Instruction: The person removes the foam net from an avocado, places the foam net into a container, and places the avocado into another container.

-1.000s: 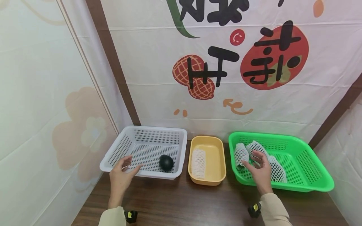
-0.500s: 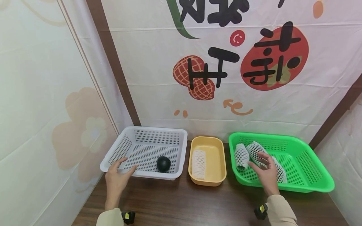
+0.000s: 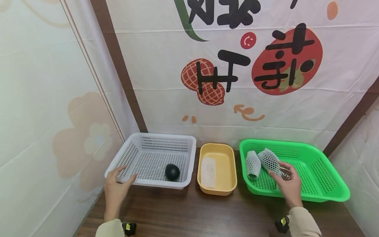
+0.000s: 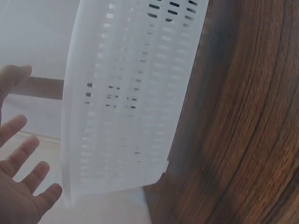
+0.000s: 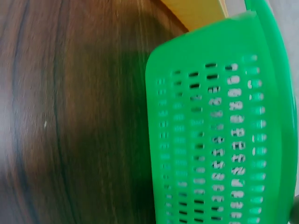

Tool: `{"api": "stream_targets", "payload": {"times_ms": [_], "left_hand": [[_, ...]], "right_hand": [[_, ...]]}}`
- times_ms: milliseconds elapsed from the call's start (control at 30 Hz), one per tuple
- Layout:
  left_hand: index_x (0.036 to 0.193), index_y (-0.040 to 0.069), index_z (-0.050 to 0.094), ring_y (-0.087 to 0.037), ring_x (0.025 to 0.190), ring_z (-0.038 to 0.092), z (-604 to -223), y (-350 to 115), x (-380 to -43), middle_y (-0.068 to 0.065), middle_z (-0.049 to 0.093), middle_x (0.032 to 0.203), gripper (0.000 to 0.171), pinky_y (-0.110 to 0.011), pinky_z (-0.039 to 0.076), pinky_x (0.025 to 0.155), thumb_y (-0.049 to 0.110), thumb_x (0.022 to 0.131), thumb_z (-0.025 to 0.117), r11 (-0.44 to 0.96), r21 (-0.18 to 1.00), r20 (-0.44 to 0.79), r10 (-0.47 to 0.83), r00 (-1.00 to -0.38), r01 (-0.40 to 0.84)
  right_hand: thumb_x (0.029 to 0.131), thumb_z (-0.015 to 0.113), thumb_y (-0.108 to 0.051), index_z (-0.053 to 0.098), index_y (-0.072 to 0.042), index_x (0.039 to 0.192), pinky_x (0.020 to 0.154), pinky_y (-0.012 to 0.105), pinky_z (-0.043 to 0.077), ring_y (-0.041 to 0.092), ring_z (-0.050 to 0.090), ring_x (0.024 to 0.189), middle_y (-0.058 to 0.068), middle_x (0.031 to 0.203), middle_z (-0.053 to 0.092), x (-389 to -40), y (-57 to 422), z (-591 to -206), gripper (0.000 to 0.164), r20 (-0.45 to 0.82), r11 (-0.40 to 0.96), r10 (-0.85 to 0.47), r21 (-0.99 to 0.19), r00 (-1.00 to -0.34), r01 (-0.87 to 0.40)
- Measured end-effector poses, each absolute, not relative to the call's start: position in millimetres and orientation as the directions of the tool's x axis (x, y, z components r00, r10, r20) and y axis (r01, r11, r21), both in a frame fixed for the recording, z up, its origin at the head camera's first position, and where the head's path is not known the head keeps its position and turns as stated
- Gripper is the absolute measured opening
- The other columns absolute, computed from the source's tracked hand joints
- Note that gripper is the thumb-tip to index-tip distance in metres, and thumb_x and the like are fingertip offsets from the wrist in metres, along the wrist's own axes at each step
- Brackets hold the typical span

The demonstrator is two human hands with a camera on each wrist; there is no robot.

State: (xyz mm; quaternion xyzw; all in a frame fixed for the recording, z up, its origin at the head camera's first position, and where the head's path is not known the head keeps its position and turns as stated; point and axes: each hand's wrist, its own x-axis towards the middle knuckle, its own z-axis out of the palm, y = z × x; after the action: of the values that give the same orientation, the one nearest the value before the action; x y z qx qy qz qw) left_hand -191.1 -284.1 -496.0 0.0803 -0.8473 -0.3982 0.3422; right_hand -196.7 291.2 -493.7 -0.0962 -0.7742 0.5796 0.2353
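In the head view, my left hand (image 3: pixel 116 189) is held over the near left corner of the light grey basket (image 3: pixel 148 182), thumb and fingers spread, holding nothing. A smooth, black, roundish object (image 3: pixel 172 172) lies in that basket, right of the hand. My right hand (image 3: pixel 289 185) reaches over the green basket (image 3: pixel 318 197), thumb and fingers apart and curved. Between them shows part of a white foam net sleeve (image 3: pixel 285 173), mostly hidden by the hand. Two more net sleeves lie to the left, one upright-lying (image 3: pixel 253 164) and one slanted (image 3: pixel 269 159).
A yellow tray (image 3: pixel 226 174) stands between the baskets with a flattened white net sleeve (image 3: pixel 208 172) inside. Dark wooden tabletop (image 3: pixel 207 217) runs along the front. A printed cloth (image 3: pixel 165 108) hangs close behind; more cloth walls flank both sides.
My left hand has drifted left and down, away from the black object, which has shifted slightly in its basket. The right hand has moved right across the net sleeves.
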Motion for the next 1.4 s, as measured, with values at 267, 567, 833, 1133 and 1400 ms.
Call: {"api": "stream_targets", "payload": {"times_ms": [267,567,833,1133,1400], "left_hand": [[0.117,-0.003,0.062,-0.043,0.115,0.048,-499.0,-297.0,-191.1,-0.024,0.055,0.121,0.059,-0.058,0.038,0.097,0.012,0.066,0.089,0.696,0.705,0.535,-0.391,-0.749,0.140],[0.119,-0.002,0.060,-0.046,0.118,0.044,-502.0,-305.9,-189.3,-0.026,0.051,0.125,0.060,-0.060,0.034,0.099,0.014,0.068,0.088,0.696,0.712,0.493,-0.398,-0.774,0.095],[0.123,-0.004,0.058,-0.047,0.119,0.043,-501.0,-307.3,-191.1,-0.028,0.050,0.126,0.062,-0.061,0.034,0.100,0.015,0.071,0.087,0.700,0.714,0.461,-0.427,-0.778,0.039],[0.124,-0.003,0.057,-0.047,0.115,0.045,-499.7,-311.5,-190.5,-0.029,0.050,0.121,0.064,-0.062,0.035,0.097,0.017,0.072,0.087,0.693,0.721,0.445,-0.470,-0.762,-0.007],[0.126,-0.003,0.056,-0.046,0.114,0.044,-503.5,-316.9,-193.6,-0.029,0.048,0.123,0.065,-0.061,0.038,0.094,0.018,0.072,0.086,0.677,0.736,0.419,-0.491,-0.764,-0.032]], "right_hand": [[0.084,0.078,-0.025,0.054,-0.008,0.131,0.078,0.015,0.044,0.022,0.049,0.108,0.010,0.128,0.048,-190.6,303.4,-492.4,0.055,0.230,0.401,0.409,-0.915,-0.883,-0.053],[0.085,0.076,-0.032,0.049,-0.004,0.134,0.080,0.020,0.043,0.026,0.046,0.113,0.009,0.133,0.044,-185.7,314.9,-491.5,0.062,0.196,0.450,0.384,-0.893,-0.902,-0.002],[0.085,0.077,-0.028,0.051,-0.007,0.134,0.080,0.023,0.042,0.025,0.045,0.113,0.010,0.133,0.045,-183.5,328.4,-489.2,0.059,0.212,0.479,0.397,-0.878,-0.893,0.005],[0.085,0.077,-0.031,0.051,-0.006,0.133,0.074,0.010,0.042,0.014,0.047,0.106,0.009,0.132,0.046,-184.0,341.8,-488.5,0.060,0.222,0.507,0.396,-0.862,-0.891,0.011],[0.085,0.077,-0.031,0.051,-0.003,0.132,0.071,0.009,0.045,0.000,0.045,0.098,0.013,0.129,0.047,-187.0,356.4,-488.3,0.060,0.258,0.562,0.327,-0.827,-0.909,-0.032]]}}
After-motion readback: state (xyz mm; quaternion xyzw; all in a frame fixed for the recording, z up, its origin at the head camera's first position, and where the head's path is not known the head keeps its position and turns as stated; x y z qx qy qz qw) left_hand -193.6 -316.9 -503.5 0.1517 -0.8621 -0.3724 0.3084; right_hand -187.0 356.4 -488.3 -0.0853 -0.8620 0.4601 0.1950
